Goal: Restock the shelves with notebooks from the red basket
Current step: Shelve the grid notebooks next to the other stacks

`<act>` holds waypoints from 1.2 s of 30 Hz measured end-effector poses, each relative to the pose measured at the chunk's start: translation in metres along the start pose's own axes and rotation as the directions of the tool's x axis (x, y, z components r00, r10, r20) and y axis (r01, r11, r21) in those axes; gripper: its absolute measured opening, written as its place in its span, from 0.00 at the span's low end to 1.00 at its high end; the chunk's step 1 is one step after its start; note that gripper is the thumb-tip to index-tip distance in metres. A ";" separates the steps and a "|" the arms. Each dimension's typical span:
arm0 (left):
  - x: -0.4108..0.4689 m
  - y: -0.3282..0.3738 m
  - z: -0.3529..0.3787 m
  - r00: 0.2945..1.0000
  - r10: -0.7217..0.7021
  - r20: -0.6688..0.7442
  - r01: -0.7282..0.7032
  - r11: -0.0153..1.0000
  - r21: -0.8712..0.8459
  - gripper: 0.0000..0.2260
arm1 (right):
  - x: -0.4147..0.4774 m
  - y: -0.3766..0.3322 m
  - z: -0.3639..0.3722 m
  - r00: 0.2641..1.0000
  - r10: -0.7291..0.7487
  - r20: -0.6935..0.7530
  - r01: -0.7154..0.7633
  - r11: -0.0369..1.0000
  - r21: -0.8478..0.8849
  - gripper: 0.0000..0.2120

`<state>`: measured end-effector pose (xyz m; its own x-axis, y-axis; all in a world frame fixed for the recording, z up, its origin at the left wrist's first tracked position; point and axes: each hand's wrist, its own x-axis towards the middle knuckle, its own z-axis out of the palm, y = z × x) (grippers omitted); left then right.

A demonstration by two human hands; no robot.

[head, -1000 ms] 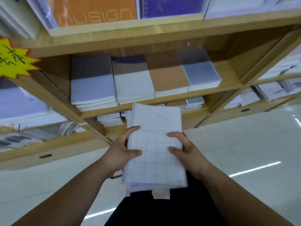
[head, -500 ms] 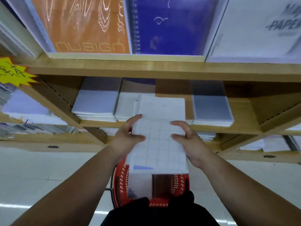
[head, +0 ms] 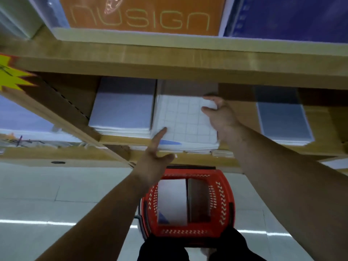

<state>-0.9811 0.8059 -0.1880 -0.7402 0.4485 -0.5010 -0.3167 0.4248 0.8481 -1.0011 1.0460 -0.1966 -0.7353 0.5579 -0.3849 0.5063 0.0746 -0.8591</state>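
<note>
A stack of white grid-covered notebooks (head: 185, 121) lies on the middle wooden shelf (head: 120, 140), between a pale lilac stack (head: 122, 110) and a brown stack mostly hidden behind my right arm. My right hand (head: 219, 113) grips the stack's right edge near its far corner. My left hand (head: 156, 147) has straight fingers, and its fingertip touches the front left corner. The red basket (head: 223, 200) stands on the floor below, between my arms, with a white notebook (head: 172, 200) and a brown one (head: 198, 200) inside.
A grey-blue stack (head: 282, 117) lies further right on the same shelf. The shelf above carries an orange notebook (head: 143, 16) and a blue spiral one (head: 282, 17). A yellow star tag (head: 11, 76) hangs at the left. More stock fills the lower shelf.
Both hands carried the grid notebooks up and forward onto the shelf stack. My left hand let go and slid to the front corner, while my right moved along the right edge.
</note>
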 end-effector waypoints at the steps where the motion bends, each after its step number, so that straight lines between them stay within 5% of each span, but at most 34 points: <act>1: -0.004 -0.005 0.003 0.999 -0.019 0.028 0.021 0.996 -0.086 0.33 | -0.002 0.000 0.001 1.000 -0.015 -0.003 0.014 0.999 -0.049 0.19; 5: -0.004 -0.001 0.013 0.996 -0.075 0.054 0.088 0.947 -0.309 0.31 | -0.019 0.005 0.005 0.994 -0.111 0.018 0.112 0.961 -0.251 0.29; 10: 0.004 0.000 0.023 0.994 -0.094 -0.053 0.076 0.959 -0.271 0.26 | -0.047 0.021 -0.003 0.987 -0.132 0.088 0.157 0.891 -0.425 0.55; 14: 0.008 -0.001 0.031 0.993 -0.081 -0.087 0.050 0.948 -0.315 0.24 | -0.053 0.036 -0.006 0.958 -0.099 0.270 0.253 0.735 -0.629 0.74; 20: 0.031 0.015 0.020 0.994 -0.028 -0.108 -0.008 0.946 -0.323 0.18 | -0.011 0.013 -0.009 0.933 -0.209 0.292 0.357 0.621 -0.698 0.63; 28: 0.033 0.011 0.013 0.994 0.039 -0.103 -0.059 0.978 -0.199 0.21 | -0.007 0.032 -0.019 0.918 -0.301 0.259 0.396 0.748 -0.533 0.49; 36: 0.038 0.005 0.004 0.981 -0.003 -0.194 -0.056 0.953 -0.299 0.20 | -0.013 0.029 -0.008 0.924 -0.274 0.265 0.360 0.856 -0.370 0.44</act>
<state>-1.0083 0.8283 -0.2035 -0.8402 0.2865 -0.4604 -0.4373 0.1440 0.8877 -0.9739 1.0475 -0.2137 -0.9380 0.2761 -0.2094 0.3353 0.5706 -0.7497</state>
